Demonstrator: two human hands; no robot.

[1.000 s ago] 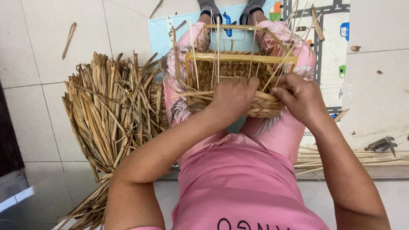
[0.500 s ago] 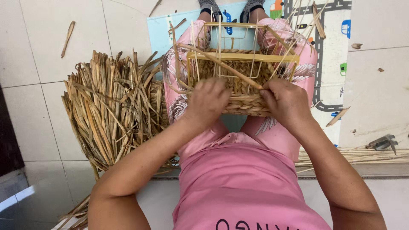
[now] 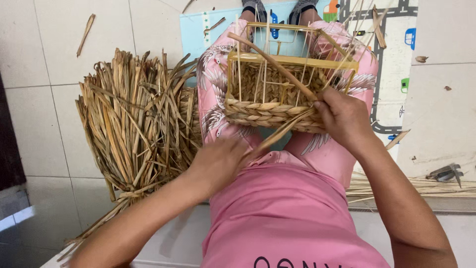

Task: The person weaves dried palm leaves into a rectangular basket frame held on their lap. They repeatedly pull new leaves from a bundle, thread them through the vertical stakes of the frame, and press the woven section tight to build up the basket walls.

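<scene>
Looking down from the head cam. Half-woven basket on the lap, resting across pink patterned trousers, w/ a yellow wire frame as skeleton and thin upright stakes poking above it. Only the lower band woven so far, thick braided rows along the near side; far side of the basket mostly blocked by frame and stakes, hard to read.

Right hand up against the basket's near right corner, fingers curled tight on the weave and on a flat dried strand. Fingertips buried behind the rim, so exact pinch not visible. Left hand lower, near the waist, closed on the strand's lower end; palm faces away, grip itself hidden, but strand runs taut-looking from there up to the right hand. Second long strand lying diagonal across the frame top.

Big bundle of dried reeds on the tiled floor just beside the left leg, tied low down, tail running out of frame bottom left. Loose scraps scattered on tiles. Play mat w/ road print under the legs, top cut off. Feet barely in view at top edge. More thin stalks at right, plus a dark metal tool, type unclear. Pink shirt fills bottom centre, hiding the lap below the basket.
</scene>
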